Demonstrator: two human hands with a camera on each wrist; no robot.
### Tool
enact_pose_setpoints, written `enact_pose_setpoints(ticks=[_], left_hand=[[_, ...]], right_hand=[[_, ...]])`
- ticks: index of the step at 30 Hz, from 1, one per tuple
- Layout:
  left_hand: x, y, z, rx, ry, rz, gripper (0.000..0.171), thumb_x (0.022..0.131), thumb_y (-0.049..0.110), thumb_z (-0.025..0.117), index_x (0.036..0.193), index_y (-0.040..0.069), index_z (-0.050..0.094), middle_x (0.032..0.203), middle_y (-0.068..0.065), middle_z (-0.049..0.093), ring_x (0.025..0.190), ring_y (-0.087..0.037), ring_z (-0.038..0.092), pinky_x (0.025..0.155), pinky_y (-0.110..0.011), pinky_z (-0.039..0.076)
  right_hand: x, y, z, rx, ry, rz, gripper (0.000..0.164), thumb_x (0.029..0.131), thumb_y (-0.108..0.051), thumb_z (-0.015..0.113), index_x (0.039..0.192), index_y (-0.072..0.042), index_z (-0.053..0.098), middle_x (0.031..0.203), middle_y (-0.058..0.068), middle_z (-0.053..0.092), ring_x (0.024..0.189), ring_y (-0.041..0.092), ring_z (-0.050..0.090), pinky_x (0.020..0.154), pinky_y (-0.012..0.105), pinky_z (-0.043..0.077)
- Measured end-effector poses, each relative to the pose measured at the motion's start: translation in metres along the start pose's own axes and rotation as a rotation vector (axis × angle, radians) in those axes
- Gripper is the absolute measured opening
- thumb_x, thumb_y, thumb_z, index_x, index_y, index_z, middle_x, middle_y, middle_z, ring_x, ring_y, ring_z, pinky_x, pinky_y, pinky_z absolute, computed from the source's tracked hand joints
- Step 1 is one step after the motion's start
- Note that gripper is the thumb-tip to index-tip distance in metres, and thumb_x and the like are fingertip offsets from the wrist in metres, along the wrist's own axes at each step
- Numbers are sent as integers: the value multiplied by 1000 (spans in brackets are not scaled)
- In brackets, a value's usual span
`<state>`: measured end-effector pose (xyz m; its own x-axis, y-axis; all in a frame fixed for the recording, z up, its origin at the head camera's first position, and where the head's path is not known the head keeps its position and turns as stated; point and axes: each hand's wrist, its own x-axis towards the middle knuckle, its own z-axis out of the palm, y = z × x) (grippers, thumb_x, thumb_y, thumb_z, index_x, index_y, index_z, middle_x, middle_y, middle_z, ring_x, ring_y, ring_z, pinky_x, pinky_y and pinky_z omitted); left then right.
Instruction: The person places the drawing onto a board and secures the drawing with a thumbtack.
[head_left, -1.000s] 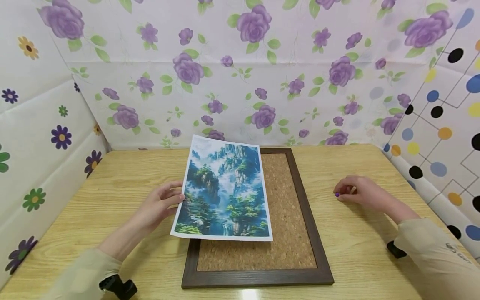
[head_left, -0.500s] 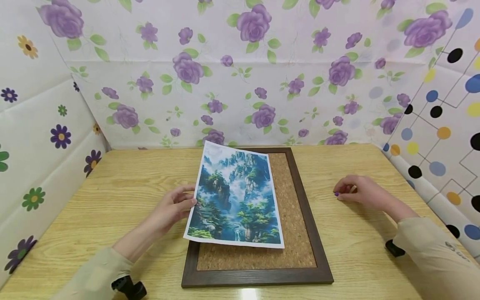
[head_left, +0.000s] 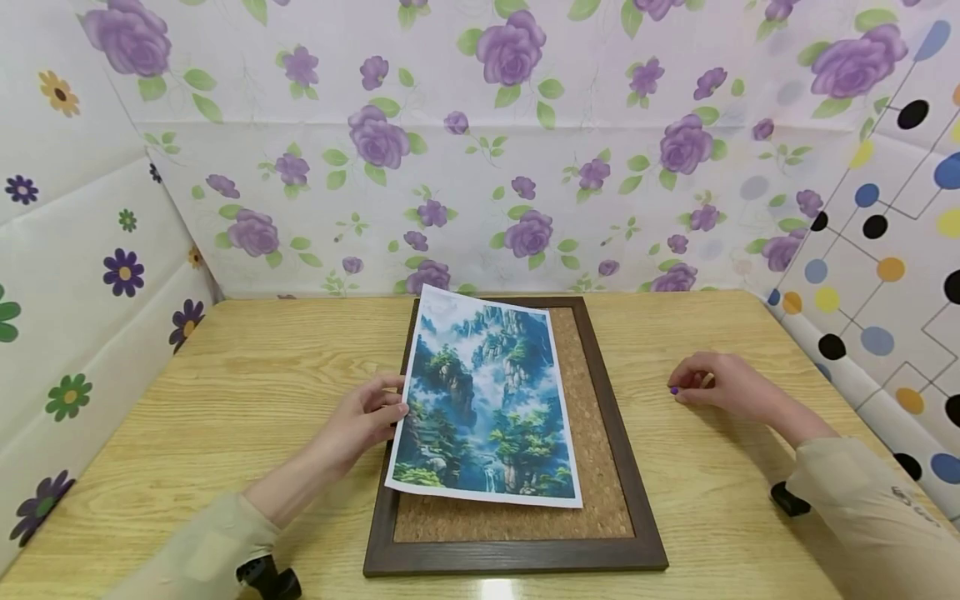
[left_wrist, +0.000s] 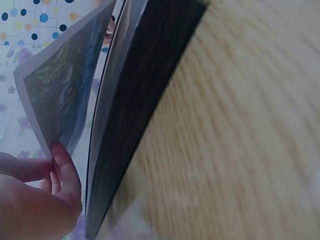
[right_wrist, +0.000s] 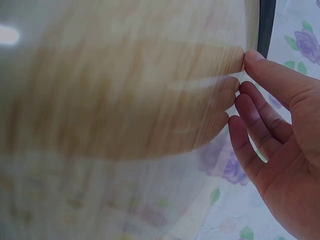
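My left hand (head_left: 360, 425) pinches the left edge of a printed landscape picture (head_left: 487, 408), a white-bordered sheet with misty cliffs and trees. The sheet is tilted above a dark-framed cork board (head_left: 592, 433) that lies on the table. In the left wrist view, the thumb and fingers (left_wrist: 65, 172) grip the print's edge, and a gap separates it from the frame (left_wrist: 135, 100). Over on the right, my right hand (head_left: 723, 387) touches the tabletop, its fingertips around a small purple object (head_left: 674, 390). That object is hidden in the right wrist view, where the fingertips (right_wrist: 252, 55) meet the glossy surface.
The wooden table (head_left: 262, 367) extends to both sides of the board. A wall sheet with purple roses (head_left: 378, 137) stands along the back edge. Patterned sheets with flowers (head_left: 123, 273) and dots (head_left: 891, 269) close off the left and right sides.
My left hand has carried the print to the right and slightly toward me, so it covers more of the board's middle. The right hand has stayed in place.
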<state>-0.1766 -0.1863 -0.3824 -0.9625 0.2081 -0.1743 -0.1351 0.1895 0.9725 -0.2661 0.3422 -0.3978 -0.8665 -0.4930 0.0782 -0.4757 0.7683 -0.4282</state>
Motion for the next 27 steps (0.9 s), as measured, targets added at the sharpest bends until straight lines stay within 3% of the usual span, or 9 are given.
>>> enact_pose_setpoints(ticks=[13,27], left_hand=[[-2,-7,10,104,27,4,48,100,12,55,146,7,42,113,-10,61,99,-14,60,93,-40,56],[1,-10,14,226,32,78,57,98,5,58,151,11,39,107,-15,64,90,-15,67,81,-34,60]], right_hand=[[3,-2,-1,6,-18,15,7,89,-18,74,95,-23,72,87,-8,67,76,-1,58,66,21,52],[4,0,-1,10,-29,44,4,89,-22,74,91,-24,71,85,-8,67,75,0,57,65,21,51]])
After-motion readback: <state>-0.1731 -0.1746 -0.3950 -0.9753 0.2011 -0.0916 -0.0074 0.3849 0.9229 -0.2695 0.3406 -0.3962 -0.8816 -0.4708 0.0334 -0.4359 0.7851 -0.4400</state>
